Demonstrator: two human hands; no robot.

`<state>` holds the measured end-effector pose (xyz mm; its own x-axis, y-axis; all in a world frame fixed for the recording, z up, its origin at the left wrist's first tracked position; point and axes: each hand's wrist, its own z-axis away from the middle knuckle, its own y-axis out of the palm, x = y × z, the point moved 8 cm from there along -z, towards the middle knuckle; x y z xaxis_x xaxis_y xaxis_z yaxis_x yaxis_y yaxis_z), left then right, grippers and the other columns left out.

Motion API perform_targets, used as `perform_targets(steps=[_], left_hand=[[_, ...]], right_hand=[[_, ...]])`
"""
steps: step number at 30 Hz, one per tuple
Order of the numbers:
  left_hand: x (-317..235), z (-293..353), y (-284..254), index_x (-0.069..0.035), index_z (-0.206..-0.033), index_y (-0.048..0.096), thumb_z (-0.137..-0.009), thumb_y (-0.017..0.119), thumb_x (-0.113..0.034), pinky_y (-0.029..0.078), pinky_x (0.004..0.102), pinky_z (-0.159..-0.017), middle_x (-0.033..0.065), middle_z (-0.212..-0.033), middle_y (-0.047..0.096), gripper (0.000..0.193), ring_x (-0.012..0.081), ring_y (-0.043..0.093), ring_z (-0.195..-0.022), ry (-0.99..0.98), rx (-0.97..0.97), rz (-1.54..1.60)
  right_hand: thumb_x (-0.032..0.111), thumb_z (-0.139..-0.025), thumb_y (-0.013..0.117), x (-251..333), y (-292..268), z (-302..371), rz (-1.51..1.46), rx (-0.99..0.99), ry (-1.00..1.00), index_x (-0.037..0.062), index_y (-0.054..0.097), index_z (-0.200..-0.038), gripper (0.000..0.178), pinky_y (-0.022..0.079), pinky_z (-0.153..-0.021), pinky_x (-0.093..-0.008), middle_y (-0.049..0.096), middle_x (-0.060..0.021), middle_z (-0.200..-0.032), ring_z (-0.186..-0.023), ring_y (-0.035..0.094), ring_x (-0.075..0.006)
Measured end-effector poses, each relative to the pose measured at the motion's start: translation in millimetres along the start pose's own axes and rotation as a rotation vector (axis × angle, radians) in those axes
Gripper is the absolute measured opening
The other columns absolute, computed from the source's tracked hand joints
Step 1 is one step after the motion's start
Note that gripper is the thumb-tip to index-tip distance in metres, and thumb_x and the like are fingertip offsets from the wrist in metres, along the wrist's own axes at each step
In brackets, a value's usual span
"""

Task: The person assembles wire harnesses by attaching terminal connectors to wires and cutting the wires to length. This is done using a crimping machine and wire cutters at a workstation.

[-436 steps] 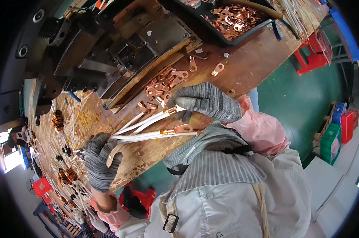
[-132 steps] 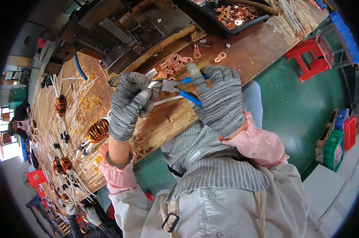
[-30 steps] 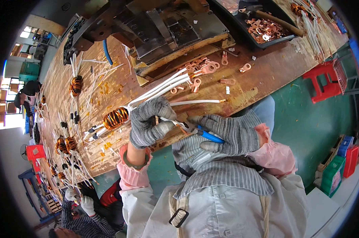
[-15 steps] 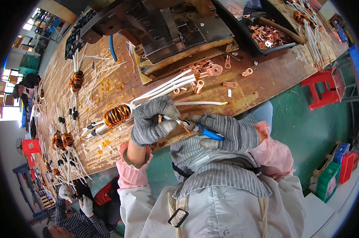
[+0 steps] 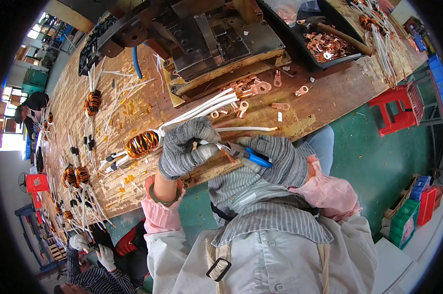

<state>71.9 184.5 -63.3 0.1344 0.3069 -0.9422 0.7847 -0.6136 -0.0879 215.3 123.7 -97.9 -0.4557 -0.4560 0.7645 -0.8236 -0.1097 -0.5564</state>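
In a grey knitted glove, my left hand (image 5: 188, 147) is closed around a white wire whose end points to the right. My right hand (image 5: 275, 156), gloved the same way, grips blue-handled pliers (image 5: 254, 158), with their metal jaws at that wire end. Some reddish copper strands hang just below the jaws. Left of my left hand lies a coil of copper wire on a dark ring (image 5: 142, 144), with white leads running to it. Other white wires (image 5: 211, 107) reach up to a copper lug (image 5: 262, 87). One more white wire (image 5: 246, 129) with a bare tip lies above my right hand.
A heavy metal press (image 5: 216, 44) stands on the wooden table (image 5: 329, 100) ahead. Loose copper lugs (image 5: 280, 106) lie before it. Beyond is a black tray (image 5: 324, 61) of lugs with a hammer (image 5: 346, 38). More coils (image 5: 75, 175) lie left, near a co-worker's white-gloved hands (image 5: 105, 257).
The pliers and my right hand have shifted slightly left, and the jaws sit closer to my left hand. The whole view has moved a little.
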Motion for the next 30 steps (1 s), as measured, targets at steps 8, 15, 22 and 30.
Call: perform_targets(steps=[8,15,22,30], left_hand=[[-5.8,-5.3,4.0,-0.001,-0.082,0.062,-0.071,0.068,-0.004,0.042,0.0287,-0.063,0.0066,-0.078,0.059,0.013,0.0159,0.054,-0.072,0.025,0.012,0.006],[-3.9,-4.4,6.9,-0.002,-0.082,0.062,-0.073,0.068,-0.006,0.042,0.0273,-0.061,0.0056,-0.078,0.060,0.012,0.0152,0.054,-0.070,-0.042,0.074,-0.115],[-6.2,-8.1,14.0,-0.001,-0.084,0.062,-0.074,0.069,-0.011,0.045,0.0289,-0.065,0.0078,-0.077,0.061,0.016,0.0194,0.058,-0.073,-0.065,0.216,-0.150],[-3.9,-7.8,16.8,0.000,-0.087,0.063,-0.077,0.066,-0.014,0.046,0.0319,-0.070,0.0089,-0.081,0.062,0.017,0.0224,0.060,-0.077,-0.100,0.264,-0.173]], right_hand=[[0.017,-0.076,0.065,-18.5,-8.6,10.6,-0.249,-0.140,0.282,0.0046,0.050,-0.115,0.044,0.047,-0.077,-0.0318,0.059,-0.0152,-0.102,-0.089,0.060,-0.0273],[0.022,-0.070,0.067,6.1,-47.6,-13.7,0.320,0.035,-0.013,0.0086,0.048,-0.121,0.056,0.044,-0.076,-0.0392,0.053,-0.0152,-0.097,-0.087,0.051,-0.0303],[0.025,-0.074,0.062,12.5,-42.4,-37.4,0.414,0.383,-0.244,0.0077,0.048,-0.122,0.053,0.043,-0.072,-0.0383,0.055,-0.0156,-0.090,-0.083,0.052,-0.0299],[0.022,-0.068,0.066,7.1,-41.3,-45.8,0.502,0.427,-0.436,0.0072,0.044,-0.126,0.064,0.042,-0.070,-0.0387,0.053,-0.0129,-0.089,-0.079,0.050,-0.0298]])
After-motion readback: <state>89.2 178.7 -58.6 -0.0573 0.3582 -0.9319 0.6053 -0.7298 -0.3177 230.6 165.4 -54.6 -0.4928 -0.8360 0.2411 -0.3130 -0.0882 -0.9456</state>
